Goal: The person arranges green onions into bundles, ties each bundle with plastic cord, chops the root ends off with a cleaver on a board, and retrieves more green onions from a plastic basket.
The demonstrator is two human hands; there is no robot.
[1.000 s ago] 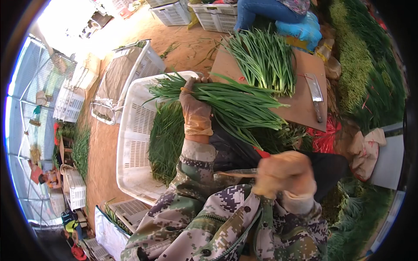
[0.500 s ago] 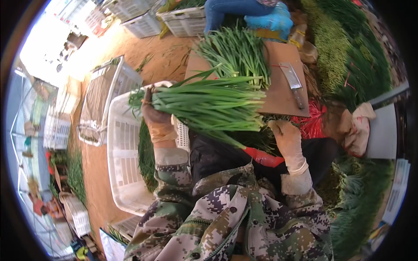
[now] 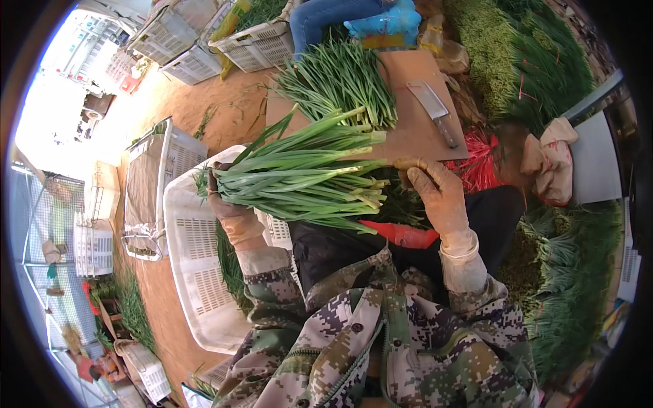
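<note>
My gloved left hand (image 3: 221, 194) is closed around the leafy end of a bunch of chives (image 3: 306, 177), held sideways over my lap with the pale cut ends pointing right. Beside those ends is my gloved right hand (image 3: 435, 190), its fingers bent in a pinch; one stem reaches its fingertips, but whether they grip it is unclear. A second heap of chives (image 3: 340, 81) lies on a brown board (image 3: 415, 68) in front of me. On the board's right side rests a cleaver (image 3: 433, 109) with a dark handle.
A white plastic crate (image 3: 197, 272) with greens inside stands at my left. Red plastic ties (image 3: 476, 156) lie right of the board. Piled greens (image 3: 571, 285) cover the ground at right. A person's jeans-clad leg (image 3: 326, 20) is beyond the board; stacked crates (image 3: 252, 47) stand at far left.
My right hand has risen toward the cut ends, its fingers now bent beside them. The left hand keeps its hold on the bunch, which is tilted slightly differently. The camera view has shifted.
</note>
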